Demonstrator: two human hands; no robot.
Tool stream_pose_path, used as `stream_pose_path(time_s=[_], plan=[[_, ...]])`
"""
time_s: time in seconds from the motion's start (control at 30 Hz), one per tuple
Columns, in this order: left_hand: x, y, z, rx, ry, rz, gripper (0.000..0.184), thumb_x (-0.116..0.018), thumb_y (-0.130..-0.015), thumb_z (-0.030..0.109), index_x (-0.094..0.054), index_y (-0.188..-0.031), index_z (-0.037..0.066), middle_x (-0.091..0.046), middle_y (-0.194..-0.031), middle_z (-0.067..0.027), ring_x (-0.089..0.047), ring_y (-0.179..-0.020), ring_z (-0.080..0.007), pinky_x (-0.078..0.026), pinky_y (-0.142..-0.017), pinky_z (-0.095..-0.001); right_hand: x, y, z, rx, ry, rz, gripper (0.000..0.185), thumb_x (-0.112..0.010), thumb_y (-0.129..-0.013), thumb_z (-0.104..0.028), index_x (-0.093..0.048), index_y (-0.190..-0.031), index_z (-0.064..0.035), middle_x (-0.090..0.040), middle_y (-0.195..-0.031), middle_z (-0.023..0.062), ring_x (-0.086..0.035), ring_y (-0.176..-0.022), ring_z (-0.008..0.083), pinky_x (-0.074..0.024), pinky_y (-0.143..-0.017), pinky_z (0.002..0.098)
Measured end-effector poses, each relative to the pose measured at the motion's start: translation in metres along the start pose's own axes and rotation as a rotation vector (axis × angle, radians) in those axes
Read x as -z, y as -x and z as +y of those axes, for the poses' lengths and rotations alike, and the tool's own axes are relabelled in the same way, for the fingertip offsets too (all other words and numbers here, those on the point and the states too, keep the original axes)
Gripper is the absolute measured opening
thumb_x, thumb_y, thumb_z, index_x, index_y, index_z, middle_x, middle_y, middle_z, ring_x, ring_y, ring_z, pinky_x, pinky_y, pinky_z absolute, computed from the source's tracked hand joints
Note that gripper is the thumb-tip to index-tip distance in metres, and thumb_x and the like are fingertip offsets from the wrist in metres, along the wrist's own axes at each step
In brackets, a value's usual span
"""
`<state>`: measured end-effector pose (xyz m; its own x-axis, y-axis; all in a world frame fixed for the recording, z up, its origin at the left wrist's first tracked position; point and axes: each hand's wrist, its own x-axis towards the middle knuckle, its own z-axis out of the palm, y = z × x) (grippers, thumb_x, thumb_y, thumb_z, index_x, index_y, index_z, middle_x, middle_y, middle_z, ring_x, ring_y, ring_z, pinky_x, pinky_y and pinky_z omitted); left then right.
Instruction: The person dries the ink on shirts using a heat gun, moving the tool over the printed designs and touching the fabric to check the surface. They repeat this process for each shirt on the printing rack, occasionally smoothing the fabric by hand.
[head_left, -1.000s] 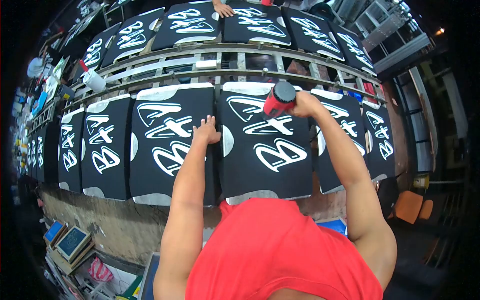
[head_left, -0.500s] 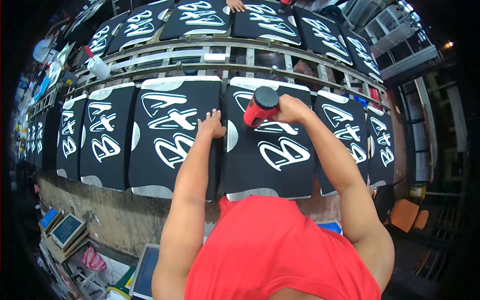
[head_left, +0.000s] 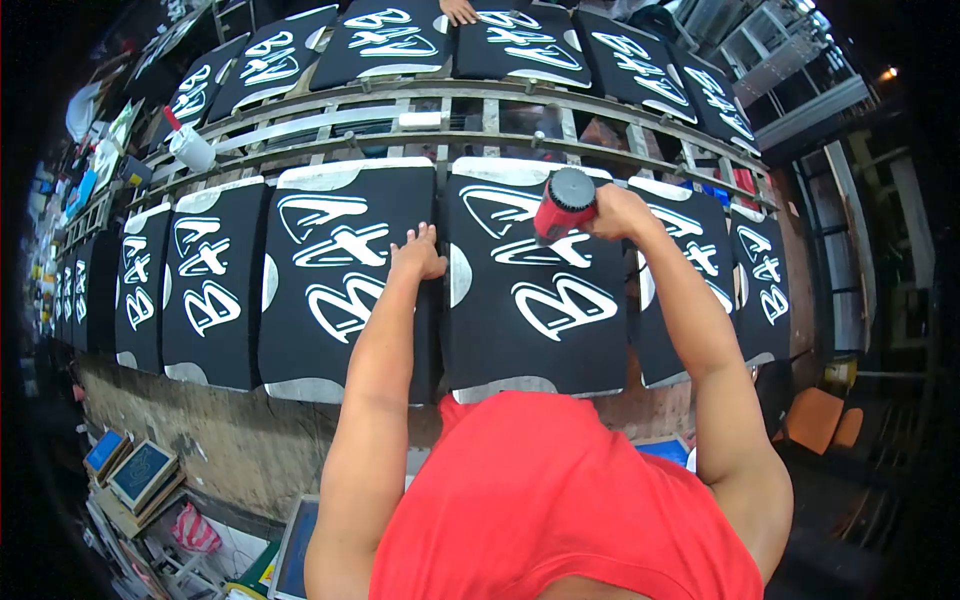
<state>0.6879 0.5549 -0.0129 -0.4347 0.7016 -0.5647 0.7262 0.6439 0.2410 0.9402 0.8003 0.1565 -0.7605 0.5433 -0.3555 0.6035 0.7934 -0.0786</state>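
Observation:
My right hand (head_left: 615, 212) is wrapped around the grip of a red heat gun (head_left: 556, 216) with a round grey-black back end. The heat gun is over the upper right of a black fabric panel (head_left: 480, 345) printed with white lettering; its nozzle is hidden beneath its body. My left hand (head_left: 419, 252) lies with fingers spread on the right edge of the neighbouring black printed panel (head_left: 300, 335), close to the gap between the two. Pale board surface shows around the edges of both panels.
More printed black panels (head_left: 690, 345) lie in a row on both sides. Beyond the metal rails (head_left: 480, 147) runs a second row, where another person's hand (head_left: 459, 11) touches a panel. A white container (head_left: 192, 150) stands at the left rail. Framed screens (head_left: 143, 474) lie lower left.
My right hand has moved the heat gun to the right across the panel and tilted it. My left hand stays at nearly the same place on the neighbouring panel.

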Motion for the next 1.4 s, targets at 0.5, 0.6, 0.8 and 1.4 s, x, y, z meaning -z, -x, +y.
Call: stream_pose_path(time_s=[0.5,0.6,0.8,1.4], plan=[[0.001,0.001,0.002,0.004,-0.018,-0.008,0.087,-0.056,-0.092,0.033,-0.02,-0.167,0.009,-0.013,-0.176,-0.0096,-0.018,-0.161,-0.0337,-0.02,-0.127,-0.062,-0.011,0.027,0.086,-0.169,-0.08,0.044,0.046,-0.086,-0.073,-0.036,-0.077,-0.113,-0.0143,-0.077,-0.104,0.0186,-0.073,-0.098,0.0395,-0.058,-0.087,0.0455],[0.0,0.001,0.002,0.002,-0.02,0.001,0.087,-0.055,-0.091,0.032,-0.02,-0.167,0.009,-0.014,-0.176,-0.0098,-0.018,-0.161,-0.0337,-0.019,-0.127,-0.062,0.002,0.032,0.101,-0.22,-0.151,-0.016,0.044,-0.084,-0.074,-0.034,-0.076,-0.113,-0.0141,-0.077,-0.099,0.0191,-0.074,-0.091,0.0393,-0.0592,-0.082,0.0457],[0.001,0.005,0.002,0.008,0.0,0.009,0.087,-0.055,-0.091,0.032,-0.02,-0.167,0.009,-0.014,-0.176,-0.0097,-0.018,-0.161,-0.0335,-0.02,-0.127,-0.0621,-0.027,0.031,0.123,-0.083,-0.151,0.099,0.046,-0.085,-0.072,-0.03,-0.076,-0.113,-0.0128,-0.077,-0.099,0.0204,-0.074,-0.093,0.0382,-0.0586,-0.084,0.0467],[-0.004,0.004,0.003,0.004,-0.013,0.027,0.088,-0.056,-0.091,0.032,-0.017,-0.168,0.01,-0.012,-0.176,-0.009,-0.016,-0.161,-0.0334,-0.02,-0.127,-0.0623,-0.009,0.013,0.011,0.032,-0.116,0.041,0.045,-0.081,-0.075,-0.044,-0.078,-0.101,-0.0071,-0.075,-0.103,0.0245,-0.072,-0.1,0.041,-0.0582,-0.087,0.0488]])
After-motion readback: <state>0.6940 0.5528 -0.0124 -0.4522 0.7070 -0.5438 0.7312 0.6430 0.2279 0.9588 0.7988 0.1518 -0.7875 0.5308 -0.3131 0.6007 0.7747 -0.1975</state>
